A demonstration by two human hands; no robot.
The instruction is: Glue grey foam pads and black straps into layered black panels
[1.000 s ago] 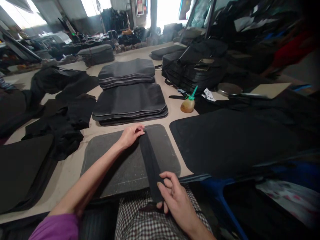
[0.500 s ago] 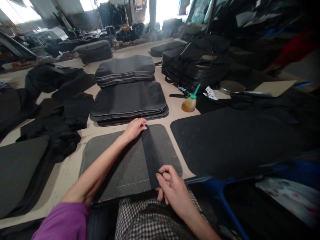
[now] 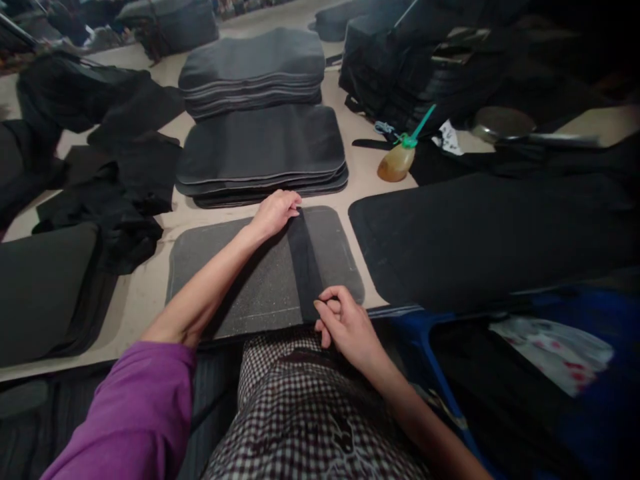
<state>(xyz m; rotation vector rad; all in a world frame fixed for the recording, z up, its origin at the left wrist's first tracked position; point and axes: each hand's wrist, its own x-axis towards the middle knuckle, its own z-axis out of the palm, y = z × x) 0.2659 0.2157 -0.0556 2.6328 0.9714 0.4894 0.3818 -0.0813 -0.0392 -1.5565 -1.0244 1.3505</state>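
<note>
1. Pinches far end of black strip point(image 3: 306, 267) in left hand point(image 3: 277, 213), thumb to fingers, at far edge of grey panel point(image 3: 260, 287), right of its middle.
2. Grasps same strip near its near end in right hand point(image 3: 349, 325), thumb against curled fingers, over near edge of grey panel, toward its right corner.
3. Cannot tell how firmly, for either hand.
4. Has strip running straight across grey panel, right of its middle, from about far edge to about near edge; looks flat, cannot tell if touching all along.
5. Shows pale lines and rounded corners on grey panel.
6. Shows tan table point(image 3: 133, 310) under and around grey panel.
7. Includes stack of dark sheets point(image 3: 260, 147) just beyond grey panel, plus second stack point(image 3: 250, 63) farther beyond.
8. Includes squeeze bottle point(image 3: 397, 163) with amber contents and teal nozzle, beyond grey panel and to its right.
9. Includes large black sheet point(image 3: 480, 240) just right of grey panel, apart from it.
10. Includes pile of dark sheets point(image 3: 45, 287) left of grey panel; crumpled black fabric point(image 3: 135, 173) beyond and left of grey panel.
11. Shows purple sleeve point(image 3: 137, 407) and checked garment point(image 3: 285, 420) on near side of grey panel.
</note>
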